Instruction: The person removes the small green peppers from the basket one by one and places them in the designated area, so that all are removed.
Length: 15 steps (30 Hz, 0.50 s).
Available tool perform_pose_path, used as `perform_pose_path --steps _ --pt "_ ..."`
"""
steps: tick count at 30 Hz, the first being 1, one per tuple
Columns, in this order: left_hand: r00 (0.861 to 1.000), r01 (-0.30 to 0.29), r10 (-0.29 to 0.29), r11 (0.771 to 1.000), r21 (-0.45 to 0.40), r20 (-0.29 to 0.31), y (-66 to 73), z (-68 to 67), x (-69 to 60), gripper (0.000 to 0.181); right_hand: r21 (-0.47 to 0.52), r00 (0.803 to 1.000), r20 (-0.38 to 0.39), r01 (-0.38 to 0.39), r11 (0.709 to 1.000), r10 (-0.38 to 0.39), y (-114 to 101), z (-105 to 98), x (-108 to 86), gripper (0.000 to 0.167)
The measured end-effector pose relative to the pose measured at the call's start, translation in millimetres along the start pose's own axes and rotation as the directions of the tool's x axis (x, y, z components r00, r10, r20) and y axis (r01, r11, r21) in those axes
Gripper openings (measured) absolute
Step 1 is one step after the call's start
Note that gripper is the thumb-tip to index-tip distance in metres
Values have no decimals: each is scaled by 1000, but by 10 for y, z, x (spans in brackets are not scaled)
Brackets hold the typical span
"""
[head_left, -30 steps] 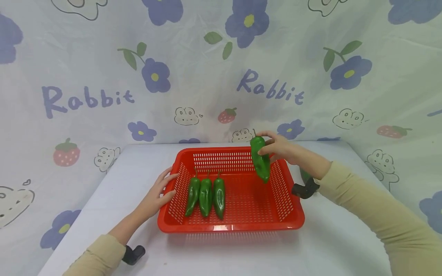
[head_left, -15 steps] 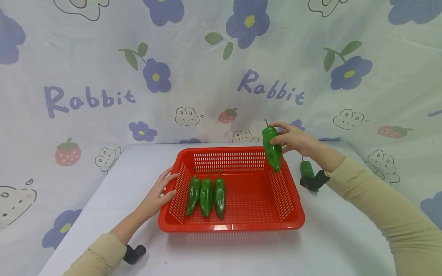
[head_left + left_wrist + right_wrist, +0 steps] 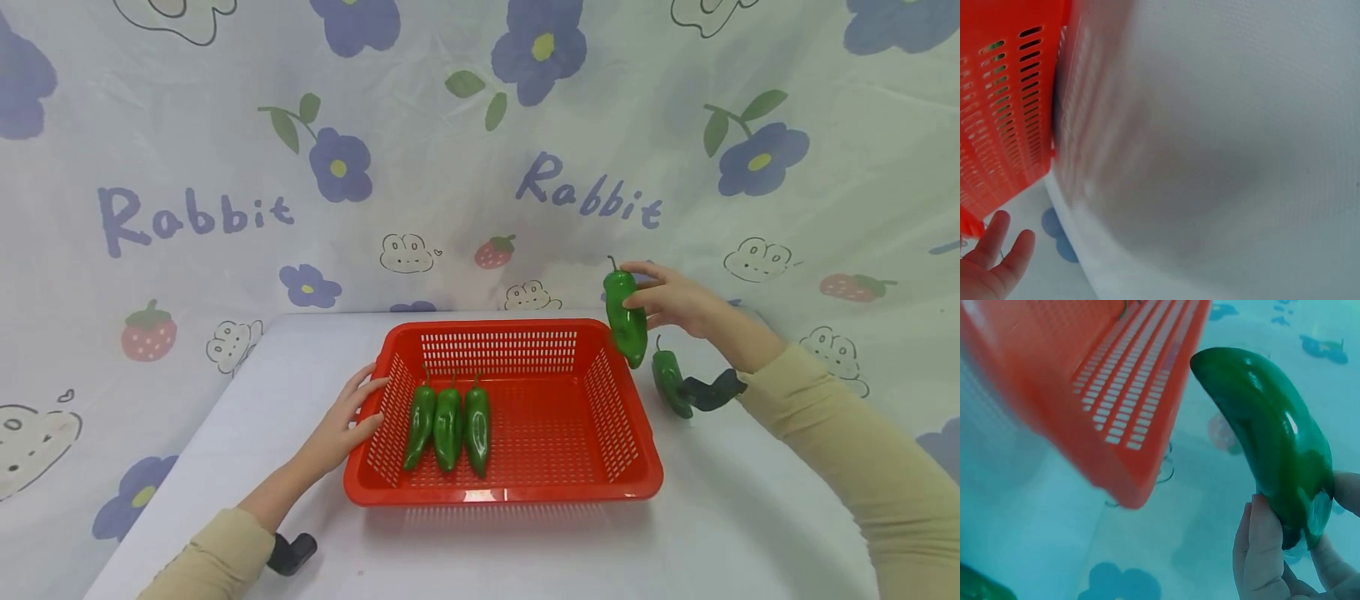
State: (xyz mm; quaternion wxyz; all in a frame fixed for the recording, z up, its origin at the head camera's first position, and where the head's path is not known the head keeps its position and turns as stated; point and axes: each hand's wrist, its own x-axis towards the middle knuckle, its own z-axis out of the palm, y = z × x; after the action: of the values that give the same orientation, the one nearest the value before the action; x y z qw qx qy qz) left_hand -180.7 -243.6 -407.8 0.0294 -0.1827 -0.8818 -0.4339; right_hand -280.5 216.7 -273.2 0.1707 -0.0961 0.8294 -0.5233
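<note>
My right hand (image 3: 675, 302) pinches a glossy green pepper (image 3: 624, 312) near its stem end, stem up and tip down. It hangs at the far right corner of a red plastic basket (image 3: 504, 493). In the right wrist view, thumb and fingers hold the stem end of the pepper (image 3: 1272, 425), apart from the basket wall. My left hand (image 3: 337, 429) rests on the basket's left rim with its fingers spread. Inside, at the left, three green peppers (image 3: 447, 429) lie side by side, stems away from me. Another green pepper (image 3: 671, 383) lies on the table right of the basket, partly hidden by the wrist camera.
A white-covered table (image 3: 262, 408) lies under the basket. Behind it hangs a pale cloth (image 3: 450, 183) printed with flowers, rabbits and strawberries. Black wrist cameras jut from the left wrist (image 3: 292, 553) and the right one (image 3: 712, 390).
My right hand has carried its pepper from over the basket's right half to the right, up to the rim corner. The table pepper shows more. My left hand has not moved.
</note>
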Motion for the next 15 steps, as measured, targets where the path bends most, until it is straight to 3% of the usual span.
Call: perform_pose_path --steps 15 --pt "1000 -1 1 1000 -14 2 7 6 -9 50 -3 999 -30 -39 999 39 367 -310 -13 71"
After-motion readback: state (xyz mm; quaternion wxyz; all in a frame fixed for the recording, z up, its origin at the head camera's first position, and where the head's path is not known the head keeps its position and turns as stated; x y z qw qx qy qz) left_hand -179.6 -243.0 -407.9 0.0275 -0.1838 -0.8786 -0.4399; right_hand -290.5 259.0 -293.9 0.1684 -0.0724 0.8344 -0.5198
